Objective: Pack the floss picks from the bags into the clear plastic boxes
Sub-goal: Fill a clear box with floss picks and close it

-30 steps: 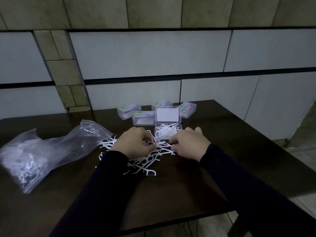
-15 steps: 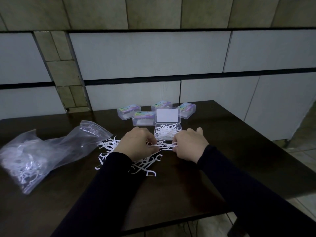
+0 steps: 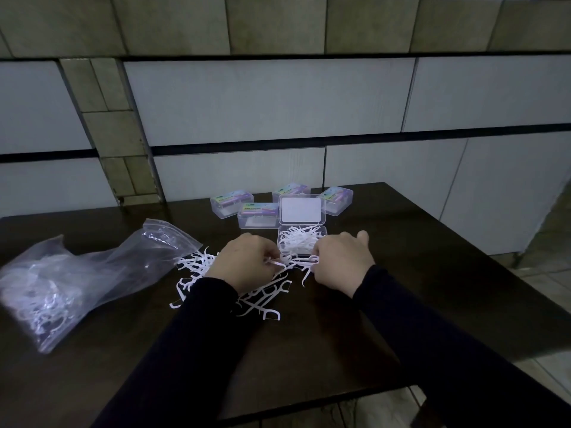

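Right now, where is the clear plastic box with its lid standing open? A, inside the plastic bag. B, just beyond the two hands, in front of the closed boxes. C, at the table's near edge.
B: the open clear plastic box, floss picks inside, sits just beyond both hands.

Both arms, in dark sleeves, reach forward from six o'clock and converge toward the middle. The left hand (image 3: 247, 264) lies knuckles-up, fingers curled, fingertips pinching inward toward three o'clock. The right hand (image 3: 341, 262) mirrors it, fingers curled toward nine o'clock, thumb raised.
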Demonstrator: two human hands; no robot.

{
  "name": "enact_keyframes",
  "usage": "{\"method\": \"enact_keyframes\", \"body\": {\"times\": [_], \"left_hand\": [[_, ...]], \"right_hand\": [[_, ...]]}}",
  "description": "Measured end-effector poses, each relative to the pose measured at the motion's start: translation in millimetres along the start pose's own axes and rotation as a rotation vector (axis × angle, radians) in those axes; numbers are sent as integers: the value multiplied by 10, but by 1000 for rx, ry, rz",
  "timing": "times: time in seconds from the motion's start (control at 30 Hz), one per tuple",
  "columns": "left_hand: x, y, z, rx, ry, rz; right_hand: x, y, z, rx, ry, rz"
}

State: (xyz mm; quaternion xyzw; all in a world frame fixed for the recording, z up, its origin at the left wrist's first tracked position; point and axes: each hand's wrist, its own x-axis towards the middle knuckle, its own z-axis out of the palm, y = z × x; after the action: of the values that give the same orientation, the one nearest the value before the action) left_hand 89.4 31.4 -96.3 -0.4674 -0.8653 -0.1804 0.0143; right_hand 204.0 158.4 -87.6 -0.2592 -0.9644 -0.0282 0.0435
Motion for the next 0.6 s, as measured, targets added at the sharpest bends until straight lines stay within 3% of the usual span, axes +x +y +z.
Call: {"method": "enact_keyframes", "body": {"times": [0.3, 0.6], "left_hand": [[0, -39, -26, -263, 136, -71], [-1, 17, -98, -628, 285, -60]], "right_hand": [[29, 32, -61, 18, 57, 6], [44, 52, -211, 79, 270, 61]]}}
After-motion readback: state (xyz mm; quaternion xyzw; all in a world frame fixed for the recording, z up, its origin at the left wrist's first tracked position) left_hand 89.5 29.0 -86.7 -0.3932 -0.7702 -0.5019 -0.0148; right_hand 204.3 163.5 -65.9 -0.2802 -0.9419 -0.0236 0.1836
